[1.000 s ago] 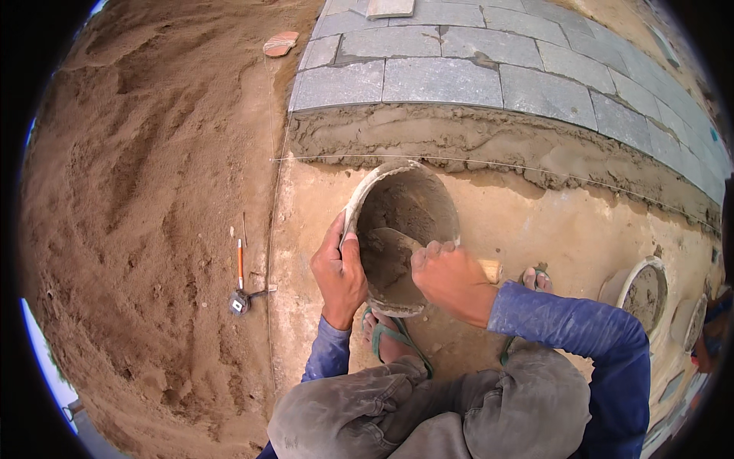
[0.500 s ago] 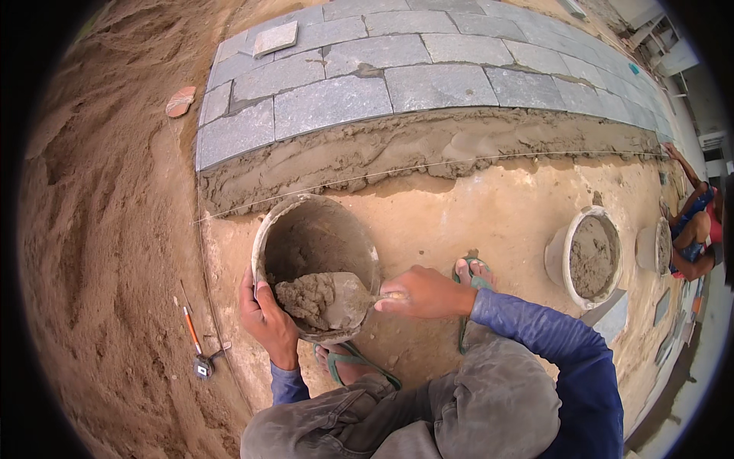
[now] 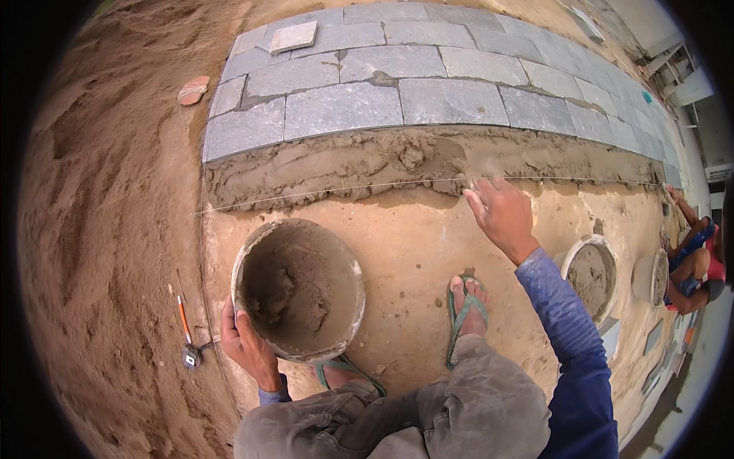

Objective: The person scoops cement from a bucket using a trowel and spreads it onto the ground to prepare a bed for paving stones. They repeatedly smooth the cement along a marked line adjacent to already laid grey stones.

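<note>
Grey paving [image 3: 344,107] backs the mortar bed [image 3: 306,164]; before it stands the bucket [image 3: 306,291], left hand [image 3: 249,350] curled on its rim. The right hand [image 3: 505,216] grips a blurred trowel [image 3: 451,161] at the bed. A tape measure [image 3: 191,356] lies left; string [image 3: 397,183] spans the bed's front.

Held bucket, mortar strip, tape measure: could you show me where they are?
Held bucket [image 3: 339,258]: head view, inner wall.
Mortar strip [image 3: 348,161]: head view, surface left of centre.
Tape measure [image 3: 191,356]: head view, its case.
</note>
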The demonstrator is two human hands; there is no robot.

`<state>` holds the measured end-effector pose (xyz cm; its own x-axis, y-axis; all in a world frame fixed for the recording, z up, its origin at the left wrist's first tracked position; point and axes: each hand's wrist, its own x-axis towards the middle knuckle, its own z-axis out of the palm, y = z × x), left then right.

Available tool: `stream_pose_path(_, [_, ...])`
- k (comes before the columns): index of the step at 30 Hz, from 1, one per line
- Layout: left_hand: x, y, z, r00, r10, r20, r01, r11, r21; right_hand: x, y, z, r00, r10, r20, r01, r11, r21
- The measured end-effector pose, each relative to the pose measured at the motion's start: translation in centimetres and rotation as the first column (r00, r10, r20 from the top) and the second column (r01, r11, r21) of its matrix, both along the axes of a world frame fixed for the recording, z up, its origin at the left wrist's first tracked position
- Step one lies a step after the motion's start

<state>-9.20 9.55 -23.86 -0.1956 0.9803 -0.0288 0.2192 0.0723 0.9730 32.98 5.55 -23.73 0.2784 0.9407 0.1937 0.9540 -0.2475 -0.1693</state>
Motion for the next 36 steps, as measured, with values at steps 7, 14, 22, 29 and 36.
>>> stream_pose_path(7, [-0.7,0.2,-0.7,0.998,0.021,-0.051,-0.023,1.0,-0.021,0.6,4.4,-5.5,0.966,0.0,0.258,-0.017,0.998,0.062])
stream_pose_path(14, [1.1,1.1,-0.4,0.999,-0.037,-0.027,0.036,0.999,-0.033,3.4,8.7,-5.8,0.976,-0.086,-0.2,0.007,0.93,-0.368])
stream_pose_path(22, [0.0,1.1,-0.4,0.999,-0.015,-0.028,0.013,0.998,-0.069,13.2,4.6,-2.2,0.882,-0.431,-0.189,0.185,0.687,-0.702])
stream_pose_path(29, [-0.1,2.8,0.0,0.991,-0.084,-0.101,0.079,0.995,-0.056,9.3,-1.8,7.1,0.999,-0.036,-0.012,0.033,0.979,-0.202])
stream_pose_path(36, [2.6,3.5,0.9,0.929,-0.202,-0.309,0.184,0.979,-0.087,-10.5,2.5,2.9,0.867,0.499,-0.002,-0.468,0.811,-0.35])
